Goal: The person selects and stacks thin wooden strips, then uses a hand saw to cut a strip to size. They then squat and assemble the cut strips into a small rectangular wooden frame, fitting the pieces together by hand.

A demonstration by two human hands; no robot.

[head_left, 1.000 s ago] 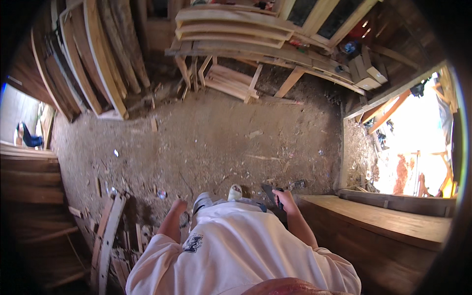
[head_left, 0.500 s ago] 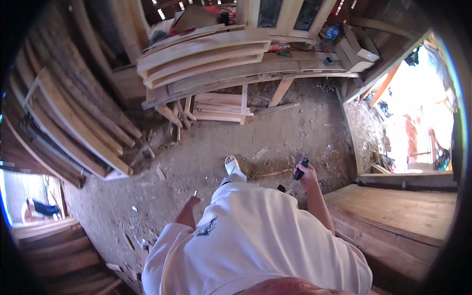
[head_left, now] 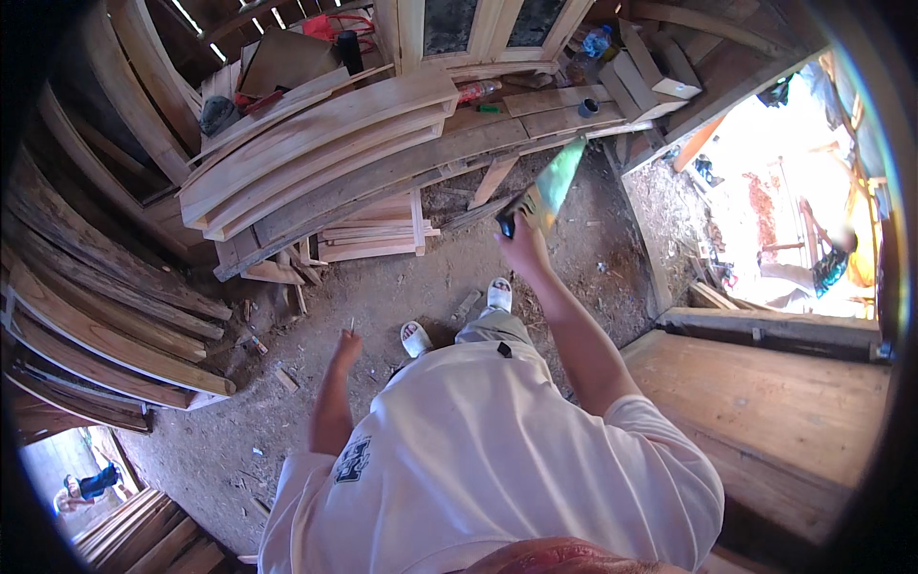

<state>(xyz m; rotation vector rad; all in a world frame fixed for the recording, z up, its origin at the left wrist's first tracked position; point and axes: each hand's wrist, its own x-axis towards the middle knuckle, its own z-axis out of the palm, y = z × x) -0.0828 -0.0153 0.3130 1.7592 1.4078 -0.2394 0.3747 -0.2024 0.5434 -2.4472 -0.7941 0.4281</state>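
Note:
My right hand (head_left: 524,245) is closed round the black handle of a handsaw (head_left: 557,184). The blade tilts up and away, shiny with a greenish glint, and its tip comes near the front edge of the workbench (head_left: 459,153). Lower and to the left, my left hand (head_left: 348,348) is closed, with a short, thin, pale stick (head_left: 351,324) poking up from its fingers. What kind of stick it is, I cannot tell. It hangs over the dirt floor, touching nothing else.
Frames of pale boards (head_left: 325,143) lie on the bench, near a bottle (head_left: 478,91) and a dark cup (head_left: 588,108). Long planks (head_left: 105,325) lean at left. A wooden chest (head_left: 765,402) stands at right beside a bright opening (head_left: 765,210). Wood scraps litter the floor.
My right hand has swung forward and left, bringing the saw blade into plain view. The bench looks nearer and turned, and both my feet now show. My left hand still holds the stick.

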